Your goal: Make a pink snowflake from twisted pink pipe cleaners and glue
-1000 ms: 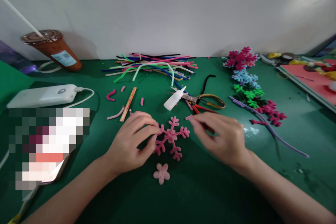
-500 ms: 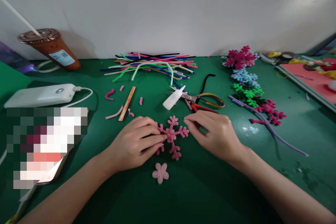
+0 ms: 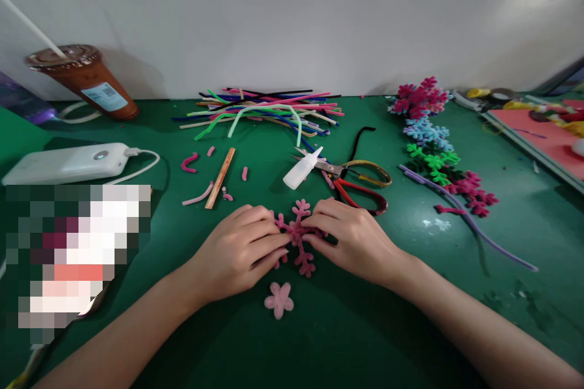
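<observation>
A: What is the pink snowflake?
B: A fuzzy, branched pipe-cleaner form lying flat on the green table — left hand and right hand both pinch its centre, fingers closed on it.
A: Room around it?
B: A pale pink flower lies just below it; the scissors and glue bottle lie just above.

The left hand and right hand pressed from both sides on a pink pipe-cleaner snowflake lying flat on the green table; a pale pink felt flower lay just below; a white glue bottle and red-handled scissors rested nearby.
</observation>
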Demonstrator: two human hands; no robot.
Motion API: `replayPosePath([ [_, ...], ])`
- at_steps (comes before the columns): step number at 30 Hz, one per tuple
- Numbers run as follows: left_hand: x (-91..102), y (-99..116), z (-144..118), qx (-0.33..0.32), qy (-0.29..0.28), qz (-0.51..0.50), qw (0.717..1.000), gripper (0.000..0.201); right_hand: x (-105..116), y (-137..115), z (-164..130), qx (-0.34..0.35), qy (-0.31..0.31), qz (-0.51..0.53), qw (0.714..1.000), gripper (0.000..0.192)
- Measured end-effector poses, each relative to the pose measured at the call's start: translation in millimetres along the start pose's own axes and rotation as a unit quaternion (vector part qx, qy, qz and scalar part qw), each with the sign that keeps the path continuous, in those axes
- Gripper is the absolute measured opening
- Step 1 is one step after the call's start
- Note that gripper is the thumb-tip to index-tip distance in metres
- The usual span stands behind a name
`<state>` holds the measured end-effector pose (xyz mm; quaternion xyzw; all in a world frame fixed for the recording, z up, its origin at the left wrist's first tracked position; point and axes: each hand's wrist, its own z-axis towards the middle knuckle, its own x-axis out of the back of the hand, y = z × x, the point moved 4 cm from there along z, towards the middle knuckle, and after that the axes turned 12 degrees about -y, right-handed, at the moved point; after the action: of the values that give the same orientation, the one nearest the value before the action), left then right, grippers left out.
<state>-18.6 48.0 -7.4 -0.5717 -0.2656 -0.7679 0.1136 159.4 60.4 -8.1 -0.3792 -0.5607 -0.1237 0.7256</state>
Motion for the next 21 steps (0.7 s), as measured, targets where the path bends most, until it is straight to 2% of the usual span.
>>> replayPosePath([
  [8,-3.1,1.0,0.7,0.004,-0.005,0.017,1.0,0.021,-4.4,1.5,1.4,-0.005,-0.011,0.013,1.0,0.016],
  [16,-4.2,3.8,3.0,-0.006,-0.034,0.044,0.998,0.019,-4.5,1.3,1.4,-0.004,-0.012,0.012,1.0,0.017],
  [18,-2.2,3.7,3.0,-0.007,-0.021,0.039,0.999,0.021,-4.0,0.9,1.2,0.0,-0.01,0.006,1.0,0.017],
  [21,4.6,0.5,1.6,0.008,0.03,0.034,0.999,0.021,-2.1,0.5,0.2,0.003,0.0,0.005,1.0,0.017],
])
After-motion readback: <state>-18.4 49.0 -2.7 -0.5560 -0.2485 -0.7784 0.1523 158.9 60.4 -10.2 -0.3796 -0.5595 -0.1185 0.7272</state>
